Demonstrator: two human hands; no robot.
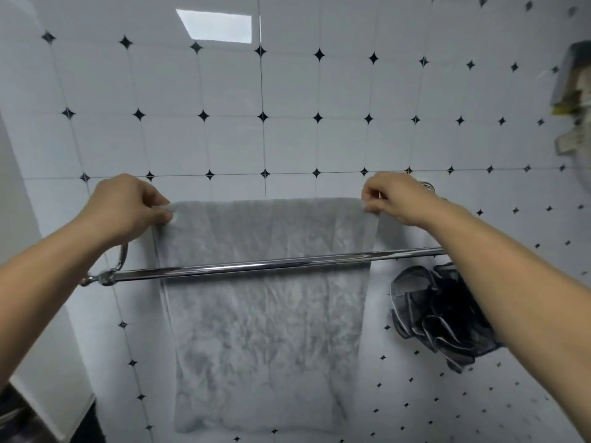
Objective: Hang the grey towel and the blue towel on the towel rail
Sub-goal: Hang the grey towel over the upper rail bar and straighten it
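Grey towel (265, 330) fills the middle of the frame, spread flat and hanging long-side down. Its top edge runs level from left to right, while its lower edge reaches almost to the bottom of the frame. The left hand (128, 203) pinches the upper left corner between thumb and fingers, and the right hand (396, 198) pinches the upper right corner the same way. Both hands are therefore closed on cloth, level with each other and set as wide apart as the towel is broad. Neither looks nearer to the work than the other.

The shiny bar of the towel rail (256, 266) crosses in front of the towel, below the hands, so the cloth drops behind it. A chrome fitting (427, 186) shows just past the right hand, which suggests a second bar under the top edge. Whether the towel lies over such a bar cannot be told. The coming move likely turns on this: the top edge lies parallel to the rail, so both corners can be lowered or tugged evenly.

The blue towel is not in view. A dark mesh bath sponge (438, 311) hangs at the right, beneath the right forearm. The tiled wall (287, 91) stands behind everything.
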